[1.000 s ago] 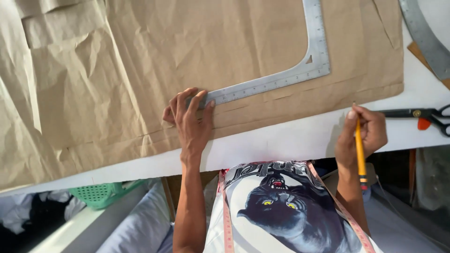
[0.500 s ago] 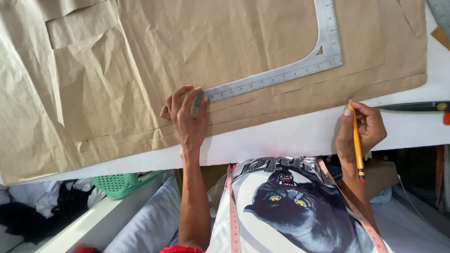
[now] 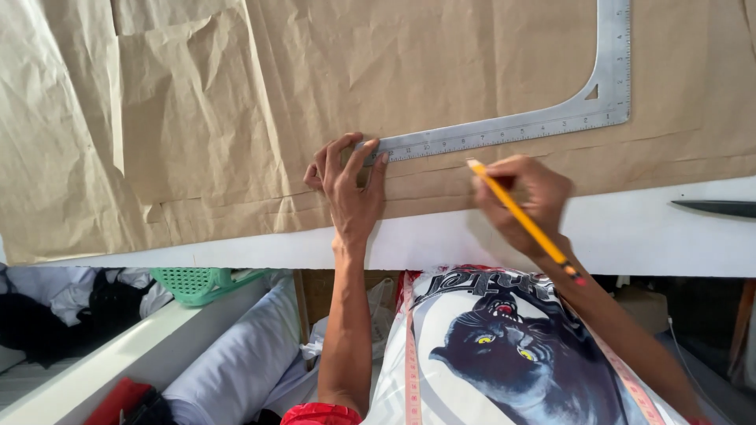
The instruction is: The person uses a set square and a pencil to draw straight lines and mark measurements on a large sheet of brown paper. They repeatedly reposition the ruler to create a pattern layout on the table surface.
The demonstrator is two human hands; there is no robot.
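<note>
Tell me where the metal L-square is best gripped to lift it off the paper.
Likely the bare long arm of the L-square, pinched across its width from above, right of the left hand pressing its end. It lies flat on the brown paper.

Left arm bare, reaching straight up from the lower edge of view, forearm nearly vertical; wrist straight; left hand (image 3: 350,185) laid palm down, back of hand toward the camera; fingers spread slightly and stretched forward, fingertips pressed flat; thumb out to the right side; nothing closed in its grip. Right arm enters from the lower right, forearm slanting up and leftward; wrist bent a little inward; right hand (image 3: 524,197) curled into a loose fist, knuckles up; thumb and forefinger pinched together in a writing grip, other fingers tucked under. The two hands lie near each other, not touching; right hand slightly lower than the left.
</note>
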